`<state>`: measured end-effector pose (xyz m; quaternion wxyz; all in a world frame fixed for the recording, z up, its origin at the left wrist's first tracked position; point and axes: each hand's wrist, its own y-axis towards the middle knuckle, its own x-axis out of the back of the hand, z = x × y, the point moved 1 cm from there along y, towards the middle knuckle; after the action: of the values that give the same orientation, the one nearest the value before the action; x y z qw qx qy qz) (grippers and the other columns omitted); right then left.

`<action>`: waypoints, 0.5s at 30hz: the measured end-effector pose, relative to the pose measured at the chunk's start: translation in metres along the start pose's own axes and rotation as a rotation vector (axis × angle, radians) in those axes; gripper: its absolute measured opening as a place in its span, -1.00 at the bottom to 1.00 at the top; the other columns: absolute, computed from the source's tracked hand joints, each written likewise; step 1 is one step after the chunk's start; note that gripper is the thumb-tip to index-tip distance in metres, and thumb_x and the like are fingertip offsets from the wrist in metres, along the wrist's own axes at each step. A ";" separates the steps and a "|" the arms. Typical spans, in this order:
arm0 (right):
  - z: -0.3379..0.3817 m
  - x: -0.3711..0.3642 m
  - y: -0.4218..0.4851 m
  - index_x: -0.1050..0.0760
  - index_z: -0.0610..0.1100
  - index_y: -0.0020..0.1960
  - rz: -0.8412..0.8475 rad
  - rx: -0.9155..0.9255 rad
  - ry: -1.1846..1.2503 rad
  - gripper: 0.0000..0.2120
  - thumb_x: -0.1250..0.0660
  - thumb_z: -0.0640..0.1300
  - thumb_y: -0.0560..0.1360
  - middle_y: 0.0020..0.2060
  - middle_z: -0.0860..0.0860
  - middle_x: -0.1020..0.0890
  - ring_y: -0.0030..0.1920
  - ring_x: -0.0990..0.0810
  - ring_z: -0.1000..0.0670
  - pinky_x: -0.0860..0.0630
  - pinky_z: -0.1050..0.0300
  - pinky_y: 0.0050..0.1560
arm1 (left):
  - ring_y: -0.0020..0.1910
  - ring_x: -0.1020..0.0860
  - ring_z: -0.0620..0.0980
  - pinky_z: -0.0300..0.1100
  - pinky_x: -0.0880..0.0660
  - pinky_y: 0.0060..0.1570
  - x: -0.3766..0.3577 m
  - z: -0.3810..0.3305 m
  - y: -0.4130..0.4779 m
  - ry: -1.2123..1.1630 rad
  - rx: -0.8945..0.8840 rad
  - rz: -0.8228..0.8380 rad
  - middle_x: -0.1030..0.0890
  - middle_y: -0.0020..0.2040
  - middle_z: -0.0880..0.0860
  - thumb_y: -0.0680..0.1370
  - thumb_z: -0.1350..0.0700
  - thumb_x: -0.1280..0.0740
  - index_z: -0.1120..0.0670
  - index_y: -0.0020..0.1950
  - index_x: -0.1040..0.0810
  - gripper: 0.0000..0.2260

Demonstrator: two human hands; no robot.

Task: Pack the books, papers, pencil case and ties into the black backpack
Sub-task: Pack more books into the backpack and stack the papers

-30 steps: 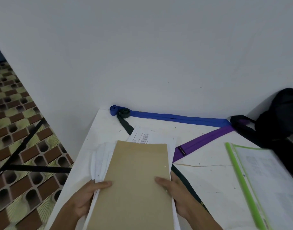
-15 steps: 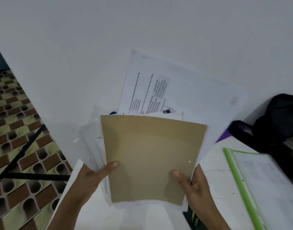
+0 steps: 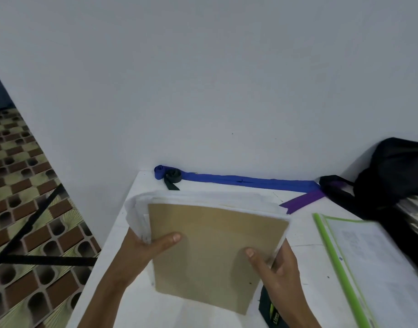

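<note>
We've got both hands on the paper stack [image 3: 203,197], held over the left part of the white table [image 3: 305,235].

- Stack: loose white sheets, edges uneven and fanned at the far and left sides. A plain brown cover sheet [image 3: 215,252] lies on top, unmarked apart from a few small specks. It tilts up toward us; can't tell if the far edge touches the table.
- Left hand [image 3: 141,252]: grips the left edge, thumb flat on the brown sheet, fingers hidden underneath.
- Right hand [image 3: 279,275]: grips the near right corner, thumb on top, fingers curled round the edge.
- Blue tie [image 3: 250,182]: laid out along the wall, left end rolled.
- Dark tie [image 3: 172,176]: rolled, touching the blue roll, tail running under the stack.
- Purple tie [image 3: 302,202]: emerges from under the stack's right corner.
- Dark labelled strip [image 3: 272,313]: just beside our right wrist.
- Black backpack [image 3: 397,171]: slumped at the far right against the wall, well apart from the stack.
- Green-spined clear folder [image 3: 369,268]: flat on the table between them.
</note>
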<state>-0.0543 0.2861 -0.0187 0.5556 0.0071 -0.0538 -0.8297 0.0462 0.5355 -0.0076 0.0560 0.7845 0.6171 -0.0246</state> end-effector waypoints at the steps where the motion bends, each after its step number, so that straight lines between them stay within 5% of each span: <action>1: -0.001 0.001 0.000 -0.46 0.08 0.27 -0.002 -0.006 0.001 -0.46 -0.51 0.04 0.33 0.06 0.19 -0.67 0.07 -0.63 0.16 -0.60 0.29 -0.07 | 0.07 -0.66 0.10 -0.12 -0.61 -0.05 0.001 0.001 0.002 -0.009 0.005 0.013 -0.69 0.07 0.12 0.06 -0.12 -0.69 0.09 0.18 -0.60 -0.24; 10: -0.011 -0.002 0.000 -0.53 0.03 0.13 0.091 -0.132 0.007 -0.62 -0.49 -0.22 0.37 -0.05 0.20 -0.72 -0.04 -0.69 0.15 -0.59 0.33 -0.15 | 0.03 -0.67 0.08 -0.22 -0.59 -0.13 -0.004 0.017 0.002 -0.044 0.088 0.027 -0.70 0.05 0.10 0.00 -0.23 -0.66 0.11 0.20 -0.56 -0.14; 15: -0.013 -0.011 -0.001 -0.48 0.03 0.23 -0.018 -0.076 0.039 -0.34 -0.59 0.12 0.19 0.04 0.11 -0.70 0.02 -0.68 0.09 -0.62 0.14 -0.05 | -0.01 -0.68 0.14 -0.11 -0.61 -0.12 -0.010 0.019 0.006 -0.007 0.127 0.077 -0.71 0.00 0.15 -0.04 -0.21 -0.67 0.16 0.14 -0.60 -0.15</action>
<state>-0.0501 0.2956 -0.0324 0.5490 0.0027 -0.0115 -0.8357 0.0497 0.5219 -0.0253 0.0091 0.8095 0.5835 -0.0642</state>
